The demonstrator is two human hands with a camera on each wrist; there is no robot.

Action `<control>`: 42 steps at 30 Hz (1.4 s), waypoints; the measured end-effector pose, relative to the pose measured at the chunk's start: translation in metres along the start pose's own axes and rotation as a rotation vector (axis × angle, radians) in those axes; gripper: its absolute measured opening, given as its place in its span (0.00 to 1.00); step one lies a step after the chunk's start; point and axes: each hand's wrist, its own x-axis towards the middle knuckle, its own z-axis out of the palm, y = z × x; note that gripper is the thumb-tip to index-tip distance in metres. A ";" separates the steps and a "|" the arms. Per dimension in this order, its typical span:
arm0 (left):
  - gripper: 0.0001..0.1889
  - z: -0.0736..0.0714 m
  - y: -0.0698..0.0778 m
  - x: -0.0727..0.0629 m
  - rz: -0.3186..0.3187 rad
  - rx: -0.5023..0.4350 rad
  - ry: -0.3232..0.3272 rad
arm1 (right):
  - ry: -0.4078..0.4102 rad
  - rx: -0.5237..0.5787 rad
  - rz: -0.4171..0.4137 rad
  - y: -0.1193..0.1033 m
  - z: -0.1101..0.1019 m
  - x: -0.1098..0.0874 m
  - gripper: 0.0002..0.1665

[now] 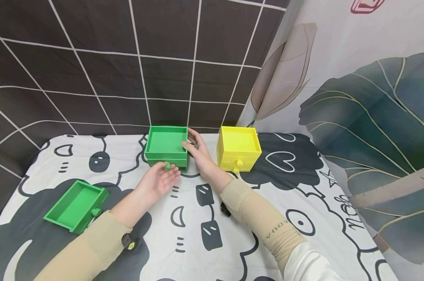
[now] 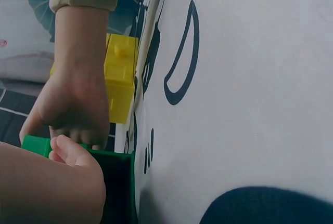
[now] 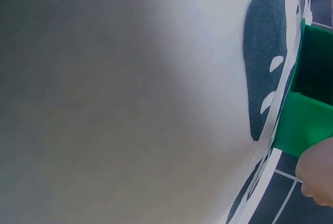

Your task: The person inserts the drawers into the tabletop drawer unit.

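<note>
A green box with drawer slots [image 1: 167, 142] stands at the back of the cloth, its open-topped tray facing up. My right hand [image 1: 201, 154] grips its right side, thumb over the rim and fingers behind the wall. At the front, my left hand [image 1: 157, 181] pinches the small green knob [image 1: 168, 166] between thumb and fingers, palm turned up. A dark opening shows in the green box [image 3: 317, 63] in the right wrist view. To the left, a loose green drawer [image 1: 75, 205] with a round knob lies on the cloth.
A yellow box [image 1: 238, 150] with two knobs stands right of the green one, close to my right forearm. Dark tiled-pattern fabric [image 1: 127, 70] rises behind the table, and a leaf-patterned curtain [image 1: 384, 117] hangs at the right. Black-and-white cartoon cloth [image 1: 184, 261] covers the table.
</note>
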 end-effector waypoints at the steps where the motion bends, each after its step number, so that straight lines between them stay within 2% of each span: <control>1: 0.10 0.000 0.000 0.000 0.001 -0.001 0.000 | 0.001 0.002 0.000 0.000 0.000 0.000 0.39; 14: 0.11 -0.001 0.001 0.004 0.008 0.015 0.008 | 0.002 0.002 -0.009 0.000 0.001 0.000 0.39; 27: 0.12 -0.001 -0.001 0.001 0.011 0.006 0.008 | 0.000 0.002 -0.019 0.002 0.001 0.002 0.39; 42: 0.14 -0.016 -0.012 -0.011 0.002 0.016 -0.016 | 0.009 -0.007 -0.018 0.002 0.000 0.001 0.39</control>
